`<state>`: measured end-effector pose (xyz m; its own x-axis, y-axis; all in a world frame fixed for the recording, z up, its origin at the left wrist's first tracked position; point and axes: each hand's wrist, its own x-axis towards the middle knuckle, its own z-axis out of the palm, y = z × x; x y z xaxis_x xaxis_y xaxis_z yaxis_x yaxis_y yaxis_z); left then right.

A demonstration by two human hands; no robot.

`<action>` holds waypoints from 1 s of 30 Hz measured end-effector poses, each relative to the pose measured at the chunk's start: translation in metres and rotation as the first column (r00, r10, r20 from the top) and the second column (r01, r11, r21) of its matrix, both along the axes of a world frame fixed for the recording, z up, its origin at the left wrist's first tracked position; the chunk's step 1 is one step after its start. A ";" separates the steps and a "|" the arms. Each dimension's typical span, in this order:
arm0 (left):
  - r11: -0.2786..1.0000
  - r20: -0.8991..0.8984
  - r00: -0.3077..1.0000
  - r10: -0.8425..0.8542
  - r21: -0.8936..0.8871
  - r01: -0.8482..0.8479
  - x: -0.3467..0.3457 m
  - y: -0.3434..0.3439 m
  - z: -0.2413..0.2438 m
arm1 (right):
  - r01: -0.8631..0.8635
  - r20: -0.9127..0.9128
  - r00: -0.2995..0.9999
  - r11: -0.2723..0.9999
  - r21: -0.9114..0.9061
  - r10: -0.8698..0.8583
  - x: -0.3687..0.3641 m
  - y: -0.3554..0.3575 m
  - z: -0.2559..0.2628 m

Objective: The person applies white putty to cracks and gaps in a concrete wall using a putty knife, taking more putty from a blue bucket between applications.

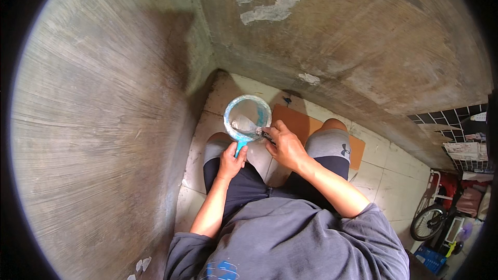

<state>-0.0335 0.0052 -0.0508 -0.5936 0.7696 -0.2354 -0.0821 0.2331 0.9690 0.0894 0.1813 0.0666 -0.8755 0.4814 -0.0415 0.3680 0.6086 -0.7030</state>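
My left hand [232, 162] is closed around the blue handle of a round plastic dipper [241, 142], whose rim is smeared with white paste. In my right hand [286, 144] is a putty knife [246, 124] with a dark handle; its paste-coated blade lies over the dipper's opening and points to the left. The blade hides part of the dipper's inside, so how much paste it holds is hard to tell. The dipper is held above the tiled floor between my knees.
Bare plastered walls meet in a corner, one on the left [97, 116] and one ahead [350, 42] with white patches [272, 9]. A brown board [357, 151] lies on the floor tiles [373, 179] by my right knee. A bicycle wheel [428, 222] and a blue box [430, 258] stand at the far right.
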 end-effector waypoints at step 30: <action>0.996 0.173 0.980 0.093 -0.010 -0.093 -0.007 0.010 -0.001 | 0.598 0.002 0.792 0.776 0.201 -0.611 0.089 0.265 -0.055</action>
